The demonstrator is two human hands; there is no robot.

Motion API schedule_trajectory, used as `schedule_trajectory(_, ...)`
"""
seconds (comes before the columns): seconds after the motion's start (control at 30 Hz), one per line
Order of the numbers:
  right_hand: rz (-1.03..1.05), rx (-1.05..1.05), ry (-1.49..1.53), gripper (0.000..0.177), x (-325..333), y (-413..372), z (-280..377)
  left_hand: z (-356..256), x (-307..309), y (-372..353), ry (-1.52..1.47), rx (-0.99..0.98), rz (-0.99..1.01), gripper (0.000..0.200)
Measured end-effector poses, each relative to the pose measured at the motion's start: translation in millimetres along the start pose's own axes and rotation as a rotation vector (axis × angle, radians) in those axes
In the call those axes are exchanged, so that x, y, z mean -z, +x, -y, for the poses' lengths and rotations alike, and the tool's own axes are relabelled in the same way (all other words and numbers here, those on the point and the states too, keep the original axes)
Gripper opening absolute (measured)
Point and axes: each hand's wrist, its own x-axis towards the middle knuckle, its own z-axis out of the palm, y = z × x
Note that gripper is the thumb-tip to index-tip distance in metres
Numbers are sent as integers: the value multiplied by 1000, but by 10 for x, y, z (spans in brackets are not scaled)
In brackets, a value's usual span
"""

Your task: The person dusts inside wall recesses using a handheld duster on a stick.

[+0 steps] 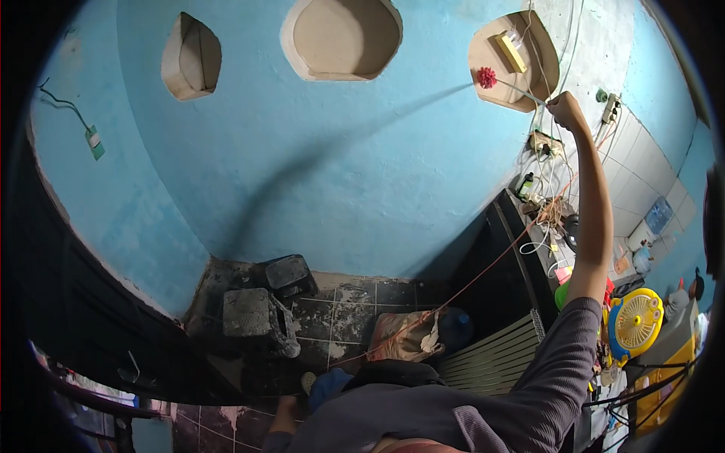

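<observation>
My right hand [567, 111] is raised at the upper right, its fingers wrapped round the end of a thin-handled duster. The duster's red tufted head [487, 77] points left and overlaps the lower left edge of the right wall niche [483, 49]. Inside that niche is a yellow block-like thing [511, 53] beside hanging cords. My left arm hangs low by my body, and only a little of my left hand [288, 408] shows near the blue cloth at my leg; its fingers cannot be made out.
Two dusty dark stools [260, 313] are on the tiled floor by the blue wall [340, 174]. A cluttered dark counter [521, 226] runs along the right, with cables and a yellow fan [636, 323] nearby. A sack [404, 336] and a slatted bench [491, 355] lie below. An orange cord crosses the space.
</observation>
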Motion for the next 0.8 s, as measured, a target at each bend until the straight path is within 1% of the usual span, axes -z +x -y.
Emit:
schedule_trajectory(0.03, -19, 64, -56, 18, 78, -23, 26, -29, 64, 10, 3, -14, 0, 29)
schedule_trajectory(0.07, -22, 62, -62, 18, 70, 3, 7, -49, 128, 15, 6, -27, 0, 29)
schedule_trajectory(0.13, -352, 320, -190, 20, -61, 86, -81, -69, 207, -10, 17, -50, 4, 29)
schedule_trajectory(0.2, -378, 192, -72, 20, -235, 31, 88, -49, 271, 42, 27, -73, 2, 29)
schedule_trajectory(0.23, -321, 126, -96, 22, -411, 146, -24, -73, 281, -27, 31, -82, 1, 29)
schedule_trajectory(0.27, -316, 149, -97, 21, -588, 146, -94, -100, 339, -22, 34, -92, 0, 29)
schedule_trajectory(0.3, -291, 62, -116, 22, -779, 135, -152, -117, 378, -44, 36, -100, -2, 29)
schedule_trajectory(0.33, -380, 153, -89, 24, -927, 7, -197, -140, 445, -9, 36, -107, -9, 29)
schedule_trajectory(0.37, -274, 199, -125, 22, -1034, 6, -302, -169, 580, -5, 36, -114, -20, 29)
schedule_trajectory(0.4, -255, 129, -104, 19, -1058, -74, -329, -213, 707, -15, 33, -114, -31, 29)
schedule_trajectory(0.47, -99, 152, -157, 17, -878, -166, -289, -281, 729, -33, -26, -69, -42, 30)
schedule_trajectory(0.5, -91, 102, -96, 17, -760, -162, -249, -298, 655, -73, -53, -46, -36, 30)
schedule_trajectory(0.53, -79, 50, -35, 17, -666, -166, -239, -259, 457, -194, -79, -24, -25, 31)
schedule_trajectory(0.57, -65, 44, -86, 18, -600, -46, -289, -242, 396, -161, -103, -2, -14, 31)
schedule_trajectory(0.6, -182, -1, -116, 19, -558, 6, -255, -169, 123, -214, -127, 21, -4, 31)
schedule_trajectory(0.67, -337, -53, -28, 21, -383, -116, 129, -147, -92, -249, -175, 68, 9, 32)
schedule_trajectory(0.7, -333, -54, -30, 21, -429, -88, 164, -130, -123, -258, -195, 93, 19, 32)
schedule_trajectory(0.77, -426, 61, 43, 22, -558, 73, 147, -156, -109, -241, -223, 143, 40, 33)
schedule_trajectory(0.8, -366, 53, -27, 22, -715, 205, 20, -245, 11, -174, -235, 167, 49, 33)
